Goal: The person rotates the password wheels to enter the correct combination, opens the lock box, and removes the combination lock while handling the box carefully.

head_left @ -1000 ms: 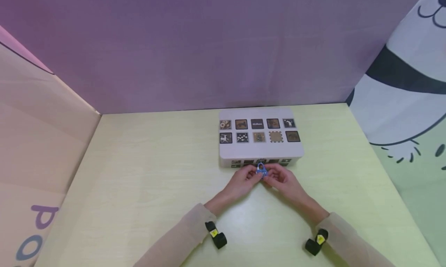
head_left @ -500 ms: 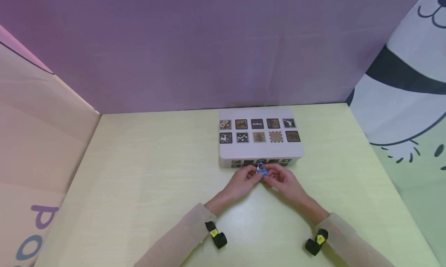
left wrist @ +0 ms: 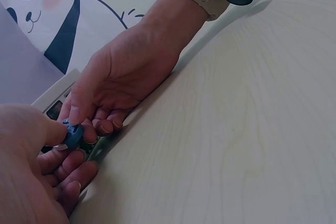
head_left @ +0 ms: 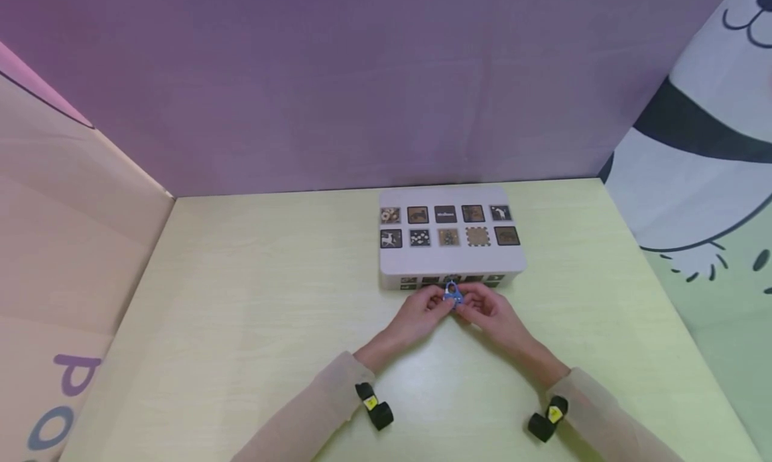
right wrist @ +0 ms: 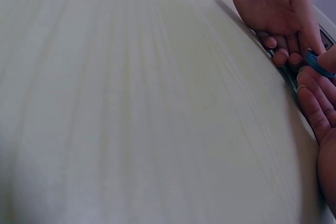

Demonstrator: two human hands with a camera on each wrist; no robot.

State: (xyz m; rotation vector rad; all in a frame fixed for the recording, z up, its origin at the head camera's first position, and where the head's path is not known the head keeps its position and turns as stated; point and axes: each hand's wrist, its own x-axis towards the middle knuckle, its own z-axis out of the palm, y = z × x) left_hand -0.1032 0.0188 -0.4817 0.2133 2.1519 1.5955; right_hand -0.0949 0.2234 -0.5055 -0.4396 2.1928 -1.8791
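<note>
In the head view a small blue padlock (head_left: 455, 299) with a looped shackle is held between both hands, right at the front wall of a white box (head_left: 446, 261). My left hand (head_left: 420, 312) pinches its left side between thumb and fingers. From the other side my right hand (head_left: 496, 316) pinches it as well, thumb on top. The left wrist view shows the padlock (left wrist: 72, 136) between the two thumbs, its body partly covered by fingers. Only a blue edge of the padlock (right wrist: 318, 64) shows in the right wrist view.
The white box's lid bears two rows of dark and brown picture squares. Under everything lies a pale wood-grain table (head_left: 253, 301). A purple wall (head_left: 362, 86) rises behind, with a panda-printed panel (head_left: 712, 180) on the right and a pale panel (head_left: 66, 234) on the left.
</note>
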